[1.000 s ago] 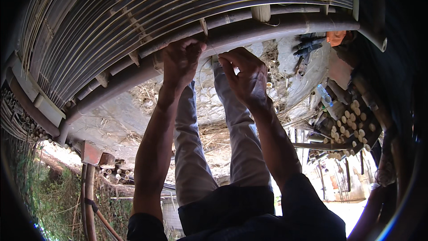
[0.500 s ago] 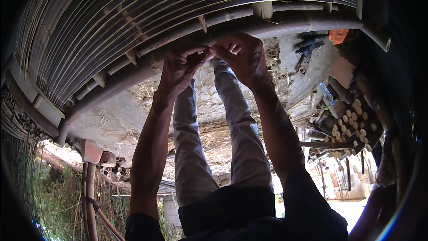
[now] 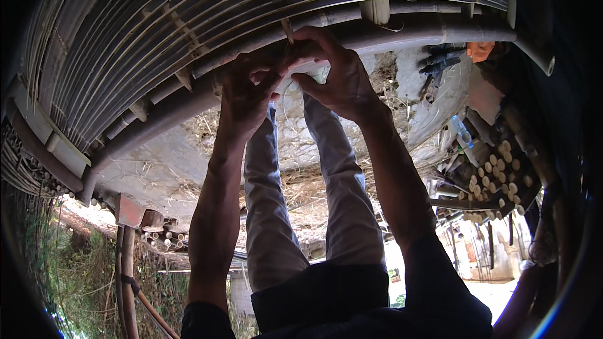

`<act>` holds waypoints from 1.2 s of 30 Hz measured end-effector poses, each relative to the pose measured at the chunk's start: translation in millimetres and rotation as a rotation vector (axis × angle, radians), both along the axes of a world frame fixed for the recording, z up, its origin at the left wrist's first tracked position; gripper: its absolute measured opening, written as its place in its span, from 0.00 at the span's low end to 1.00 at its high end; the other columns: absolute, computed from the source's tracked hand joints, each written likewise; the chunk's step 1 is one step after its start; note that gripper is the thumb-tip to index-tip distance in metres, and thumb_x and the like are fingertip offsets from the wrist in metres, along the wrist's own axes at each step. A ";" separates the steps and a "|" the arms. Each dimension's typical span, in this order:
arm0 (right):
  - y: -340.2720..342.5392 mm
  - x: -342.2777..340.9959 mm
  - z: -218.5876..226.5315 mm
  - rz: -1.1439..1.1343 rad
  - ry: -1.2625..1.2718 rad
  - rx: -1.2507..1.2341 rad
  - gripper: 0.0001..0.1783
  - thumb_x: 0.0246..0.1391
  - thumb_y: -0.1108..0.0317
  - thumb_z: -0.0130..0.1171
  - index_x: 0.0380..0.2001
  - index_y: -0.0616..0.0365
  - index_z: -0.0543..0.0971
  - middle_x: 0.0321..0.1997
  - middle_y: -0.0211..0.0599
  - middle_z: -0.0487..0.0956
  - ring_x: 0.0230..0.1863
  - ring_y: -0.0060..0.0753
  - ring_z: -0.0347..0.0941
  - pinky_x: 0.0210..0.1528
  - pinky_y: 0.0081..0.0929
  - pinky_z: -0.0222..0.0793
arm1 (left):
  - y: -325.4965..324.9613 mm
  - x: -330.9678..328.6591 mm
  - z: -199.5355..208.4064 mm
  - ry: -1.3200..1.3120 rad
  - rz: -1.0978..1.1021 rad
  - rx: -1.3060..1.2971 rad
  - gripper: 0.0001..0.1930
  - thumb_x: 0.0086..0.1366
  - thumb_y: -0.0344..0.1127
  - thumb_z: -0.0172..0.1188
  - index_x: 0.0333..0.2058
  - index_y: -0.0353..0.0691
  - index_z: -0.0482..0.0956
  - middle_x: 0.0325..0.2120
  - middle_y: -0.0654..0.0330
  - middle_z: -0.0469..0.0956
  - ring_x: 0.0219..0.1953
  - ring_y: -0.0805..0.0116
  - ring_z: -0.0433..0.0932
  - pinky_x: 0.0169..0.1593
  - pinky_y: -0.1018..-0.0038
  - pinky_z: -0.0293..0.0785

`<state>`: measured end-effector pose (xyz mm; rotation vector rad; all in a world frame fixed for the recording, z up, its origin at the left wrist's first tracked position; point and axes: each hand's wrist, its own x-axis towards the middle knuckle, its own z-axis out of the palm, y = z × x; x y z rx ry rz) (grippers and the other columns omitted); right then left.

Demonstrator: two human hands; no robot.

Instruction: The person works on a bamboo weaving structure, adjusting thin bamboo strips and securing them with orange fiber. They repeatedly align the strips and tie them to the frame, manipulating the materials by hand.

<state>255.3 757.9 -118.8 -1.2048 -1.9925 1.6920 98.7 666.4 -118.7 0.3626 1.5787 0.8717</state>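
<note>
A slatted bamboo rack (image 3: 264, 9) spans the top of the view, its thin strips lying side by side over a thick bamboo rail (image 3: 402, 36). At that rail, just below a short wooden peg (image 3: 287, 30), both my hands come together. My left hand (image 3: 246, 97) is closed in a pinch; what its fingertips hold, if anything, is too dark and small to make out. My right hand (image 3: 339, 78) is open, thumb apart from the bent index finger, which reaches up beside the peg. The fingertips of both hands meet or overlap in shadow.
Cut bamboo poles (image 3: 496, 179) are stacked at the right, with a clear plastic bottle (image 3: 461, 132) beside them. Dark tools (image 3: 438, 63) and an orange object (image 3: 480, 51) lie on the concrete floor (image 3: 157, 163). Straw (image 3: 301, 183) is scattered around my legs.
My right hand has opened from a pinch, its index finger rising toward the peg. My left hand has shifted slightly left, still closed. The view has moved slightly.
</note>
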 end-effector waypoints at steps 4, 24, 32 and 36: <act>-1.8 -4.1 -4.5 0.163 -0.095 0.362 0.22 0.43 0.73 0.67 0.44 0.54 0.75 0.31 0.35 0.80 0.37 0.38 0.79 0.41 0.34 0.75 | -1.0 -10.8 -11.7 0.252 -0.221 0.196 0.09 0.60 0.36 0.67 0.33 0.36 0.81 0.31 0.56 0.77 0.32 0.67 0.80 0.34 0.72 0.76; -28.6 0.9 -3.8 -0.126 -0.073 0.316 0.09 0.41 0.74 0.70 0.28 0.56 0.81 0.40 0.35 0.78 0.40 0.36 0.77 0.38 0.31 0.76 | -2.3 -15.3 -9.8 -0.007 -0.235 0.112 0.07 0.62 0.32 0.65 0.36 0.35 0.83 0.26 0.66 0.80 0.29 0.83 0.73 0.33 0.81 0.69; -37.6 9.9 25.3 -0.066 -0.138 0.243 0.08 0.42 0.77 0.69 0.28 0.57 0.81 0.38 0.35 0.77 0.40 0.35 0.75 0.39 0.32 0.73 | -11.0 -9.9 3.6 -0.132 -0.015 -0.064 0.07 0.60 0.30 0.67 0.35 0.33 0.84 0.24 0.60 0.80 0.29 0.78 0.76 0.31 0.78 0.71; -28.9 5.0 34.0 -0.041 -0.128 0.247 0.09 0.44 0.76 0.67 0.31 0.57 0.80 0.37 0.37 0.76 0.41 0.41 0.75 0.38 0.35 0.73 | -13.4 4.4 4.5 -0.087 -0.065 0.189 0.07 0.61 0.29 0.65 0.37 0.33 0.83 0.27 0.58 0.80 0.33 0.75 0.77 0.34 0.76 0.74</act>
